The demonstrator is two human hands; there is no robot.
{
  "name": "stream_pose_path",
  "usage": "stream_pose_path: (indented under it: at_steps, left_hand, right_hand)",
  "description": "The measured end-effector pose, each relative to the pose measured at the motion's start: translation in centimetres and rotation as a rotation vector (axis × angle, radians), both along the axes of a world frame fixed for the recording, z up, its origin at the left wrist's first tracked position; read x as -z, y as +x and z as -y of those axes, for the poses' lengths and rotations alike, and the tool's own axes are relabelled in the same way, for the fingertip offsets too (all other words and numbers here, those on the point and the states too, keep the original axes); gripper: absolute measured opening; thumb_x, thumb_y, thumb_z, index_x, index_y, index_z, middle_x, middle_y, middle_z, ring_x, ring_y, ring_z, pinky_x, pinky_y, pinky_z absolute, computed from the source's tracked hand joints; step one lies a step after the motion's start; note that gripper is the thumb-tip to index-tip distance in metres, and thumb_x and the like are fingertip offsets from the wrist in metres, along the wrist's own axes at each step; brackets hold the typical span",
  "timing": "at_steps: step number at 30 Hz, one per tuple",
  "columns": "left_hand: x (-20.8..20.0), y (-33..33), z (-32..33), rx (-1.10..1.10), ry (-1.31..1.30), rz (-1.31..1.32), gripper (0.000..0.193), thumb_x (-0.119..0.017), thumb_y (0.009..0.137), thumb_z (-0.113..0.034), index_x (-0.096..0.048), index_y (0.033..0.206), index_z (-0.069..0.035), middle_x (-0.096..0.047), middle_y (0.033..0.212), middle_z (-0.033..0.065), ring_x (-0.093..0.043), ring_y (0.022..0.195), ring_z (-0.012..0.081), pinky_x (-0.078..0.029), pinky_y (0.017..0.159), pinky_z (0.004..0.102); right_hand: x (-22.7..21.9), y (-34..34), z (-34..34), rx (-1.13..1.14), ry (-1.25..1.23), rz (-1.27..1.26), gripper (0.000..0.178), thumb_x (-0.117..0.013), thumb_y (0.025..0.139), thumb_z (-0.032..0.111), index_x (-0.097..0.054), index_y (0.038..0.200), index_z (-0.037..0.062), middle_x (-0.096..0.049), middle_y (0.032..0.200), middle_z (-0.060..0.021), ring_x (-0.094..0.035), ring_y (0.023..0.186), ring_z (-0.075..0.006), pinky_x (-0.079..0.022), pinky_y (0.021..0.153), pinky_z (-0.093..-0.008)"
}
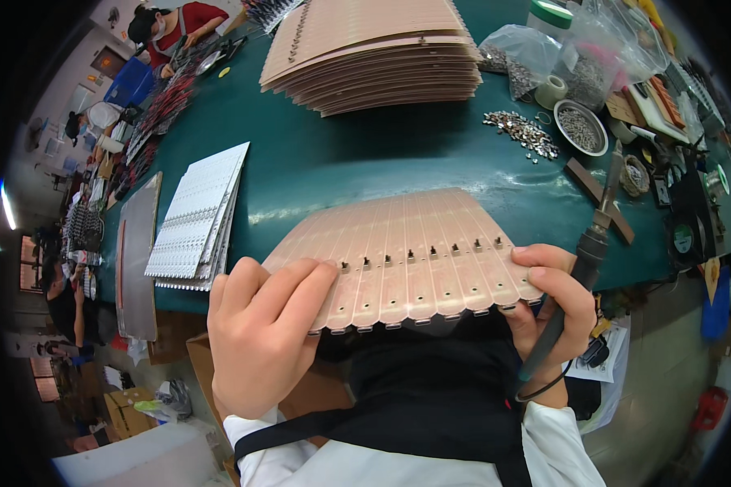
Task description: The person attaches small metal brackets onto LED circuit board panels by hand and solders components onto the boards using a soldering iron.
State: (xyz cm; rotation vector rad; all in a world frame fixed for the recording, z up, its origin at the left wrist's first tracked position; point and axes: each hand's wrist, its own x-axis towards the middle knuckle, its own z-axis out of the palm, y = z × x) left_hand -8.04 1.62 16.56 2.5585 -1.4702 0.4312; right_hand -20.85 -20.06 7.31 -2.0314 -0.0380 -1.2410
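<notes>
I hold a pinkish-tan panel of joined strips [398, 223] at the table's front edge. Small dark clips stand in a row across it, and metal tabs line its scalloped near edge. My left hand [270, 325] is closed on the panel's left side, fingers on top. My right hand [567, 302] pinches the right corner while also holding a soldering iron [590, 253]. The iron's tip points up and away from the panel, and its cord hangs by my wrist.
Beyond lies a tall stack of similar panels [374, 69]. White strip panels [196, 215] and a grey board [136, 252] lie left. At right are loose metal pieces [526, 135], a metal bowl [602, 147], plastic bags [528, 49] and a brown bar [599, 196]. Co-workers sit far left.
</notes>
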Motion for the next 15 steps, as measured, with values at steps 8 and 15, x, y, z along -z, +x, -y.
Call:
stream_pose_path:
  at_steps: [8,15]
  left_hand:
    - [-0.3,1.1,-1.2,0.055,-0.016,0.038,0.044,-0.067,0.053,0.001,-0.068,0.097,-0.005,-0.067,0.095,0.0024,-0.049,0.070,0.0216,-0.039,0.063,0.0334]
    - [0.4,2.7,-6.8,-0.325,-0.828,-0.751,0.024,-0.072,0.083,-0.008,-0.065,0.101,0.006,-0.068,0.094,0.0075,-0.061,0.081,0.0135,-0.047,0.076,0.0269]
  right_hand:
    - [-0.1,0.2,0.2,-0.100,0.077,0.045,0.040,-0.074,0.083,0.015,-0.051,0.113,0.0037,-0.064,0.104,-0.0219,-0.066,0.089,-0.0298,-0.054,0.075,-0.0355]
    - [-0.3,-1.8,3.2,0.125,0.300,0.158,0.048,-0.042,0.100,0.038,-0.041,0.123,-0.0036,-0.064,0.092,-0.0226,-0.065,0.081,-0.0284,-0.054,0.074,-0.0379]
